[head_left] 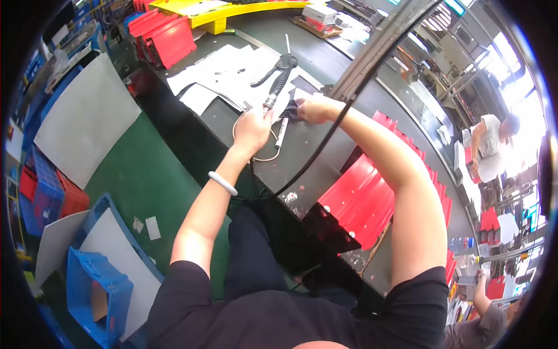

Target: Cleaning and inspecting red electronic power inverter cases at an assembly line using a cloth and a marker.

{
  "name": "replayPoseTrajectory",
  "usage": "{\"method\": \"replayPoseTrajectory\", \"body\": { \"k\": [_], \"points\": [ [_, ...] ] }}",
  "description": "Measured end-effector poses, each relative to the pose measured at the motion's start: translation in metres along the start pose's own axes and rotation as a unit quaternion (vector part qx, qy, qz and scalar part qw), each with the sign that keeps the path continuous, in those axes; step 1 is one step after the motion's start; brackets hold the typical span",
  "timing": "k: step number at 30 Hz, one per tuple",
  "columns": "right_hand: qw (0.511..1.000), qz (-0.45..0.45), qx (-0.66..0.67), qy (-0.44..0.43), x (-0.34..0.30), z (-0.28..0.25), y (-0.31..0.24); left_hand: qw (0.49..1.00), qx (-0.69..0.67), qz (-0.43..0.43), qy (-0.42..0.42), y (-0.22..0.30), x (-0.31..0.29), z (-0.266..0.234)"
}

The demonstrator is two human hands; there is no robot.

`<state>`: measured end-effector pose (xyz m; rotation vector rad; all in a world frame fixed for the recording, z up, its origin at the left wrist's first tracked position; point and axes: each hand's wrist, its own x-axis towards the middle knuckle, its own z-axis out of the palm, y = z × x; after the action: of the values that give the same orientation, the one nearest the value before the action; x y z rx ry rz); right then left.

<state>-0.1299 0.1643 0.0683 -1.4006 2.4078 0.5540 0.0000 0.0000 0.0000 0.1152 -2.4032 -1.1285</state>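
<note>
My left hand is closed around the metal fitting at the lower end of an air blow gun. The gun has a ribbed black grip, a curved lever and a thin nozzle that points away from me. My right hand is closed on a dark, cloth-like piece just right of the fitting; its exact kind is unclear. A white marker pen lies below, between my hands. Loose white papers spread under and beyond the gun. A thin, pale cord loops beside my left hand.
Red ribbed metal parts stand beneath my right arm, with more red parts at the far left. A black cable hangs across, near a metal post. Blue crates sit at lower left. Other people work at right.
</note>
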Motion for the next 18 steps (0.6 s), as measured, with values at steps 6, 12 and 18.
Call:
{"method": "replayPoseTrajectory", "body": {
  "k": [6, 12, 18],
  "points": [
    [0.985, 0.073, 0.048, 0.15, -0.016, -0.019, 0.014, 0.998, 0.055, -0.023, 0.005, 0.0, 0.012, 0.02],
    [0.813, 0.143, 0.401, 0.396, -0.112, -0.053, 0.017, 0.988, 0.144, -0.038, -0.05, -0.008, 0.015, 0.034],
    [0.601, 0.123, 0.664, 0.426, -0.23, -0.047, -0.031, 0.97, 0.228, 0.044, -0.074, -0.021, 0.012, 0.0]
  ]
}}
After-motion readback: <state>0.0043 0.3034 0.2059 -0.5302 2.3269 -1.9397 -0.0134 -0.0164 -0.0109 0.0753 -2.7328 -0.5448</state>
